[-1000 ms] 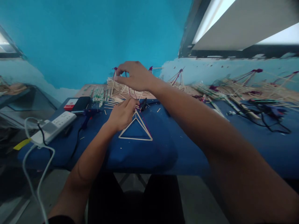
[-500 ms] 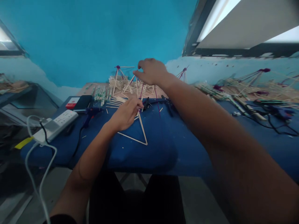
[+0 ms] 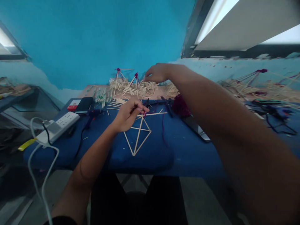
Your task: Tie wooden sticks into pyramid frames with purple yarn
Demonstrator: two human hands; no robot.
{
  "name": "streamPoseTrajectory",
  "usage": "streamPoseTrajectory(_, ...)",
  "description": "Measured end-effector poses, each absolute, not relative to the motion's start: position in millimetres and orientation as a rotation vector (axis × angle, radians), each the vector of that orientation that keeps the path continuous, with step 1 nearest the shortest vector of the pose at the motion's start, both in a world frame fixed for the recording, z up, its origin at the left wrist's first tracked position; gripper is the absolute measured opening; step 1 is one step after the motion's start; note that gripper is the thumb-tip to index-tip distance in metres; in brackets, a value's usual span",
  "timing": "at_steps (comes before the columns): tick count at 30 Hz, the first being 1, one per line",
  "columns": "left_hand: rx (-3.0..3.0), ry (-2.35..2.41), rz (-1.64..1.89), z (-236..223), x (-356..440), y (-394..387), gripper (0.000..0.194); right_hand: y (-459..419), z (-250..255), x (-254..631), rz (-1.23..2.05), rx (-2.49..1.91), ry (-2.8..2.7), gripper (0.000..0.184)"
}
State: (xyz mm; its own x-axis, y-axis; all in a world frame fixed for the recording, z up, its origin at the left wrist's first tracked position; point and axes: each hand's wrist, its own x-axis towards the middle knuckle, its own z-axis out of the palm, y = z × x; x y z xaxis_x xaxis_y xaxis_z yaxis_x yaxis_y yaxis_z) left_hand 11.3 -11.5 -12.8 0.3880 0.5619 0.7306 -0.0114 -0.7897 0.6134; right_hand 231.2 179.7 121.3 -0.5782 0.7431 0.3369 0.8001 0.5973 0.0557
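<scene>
My left hand (image 3: 128, 115) is closed in a pinch at the top of a pyramid-shaped frame of thin wooden sticks (image 3: 138, 137). Purple yarn (image 3: 144, 113) is wound around the joint at its fingertips, and one stick juts out to the right. Raised above and beyond it, my right hand (image 3: 156, 73) has its fingers curled together, seemingly on the yarn's strand, which is too thin to follow clearly. A loose purple strand (image 3: 163, 128) lies on the blue tabletop right of the frame.
Finished-looking stick frames with purple tops (image 3: 136, 75) stand at the back before stacked sticks (image 3: 117, 84). A yarn ball (image 3: 180, 106) sits partly behind my right forearm. To the left lie a glue gun (image 3: 91, 116), a power strip (image 3: 59, 126) and a dark notebook-like object (image 3: 84, 104).
The stick frame has turned, its lower corner now pointing toward me. My right hand has moved slightly right and lower, while my left hand keeps its pinch at the joint.
</scene>
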Motion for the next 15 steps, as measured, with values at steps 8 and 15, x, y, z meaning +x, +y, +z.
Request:
streamPoseTrajectory(8,2.407,0.659,1.418,-0.6,4.2,-13.6,0.014,-0.3,63.9,223.2,0.152,-1.022,-2.002,0.036)
streamPoseTrajectory(15,2.362,0.707,1.298,4.7,-3.1,-17.5,0.009,-102.4,-29.6,210.5,0.542,-1.184,-1.724,0.037)
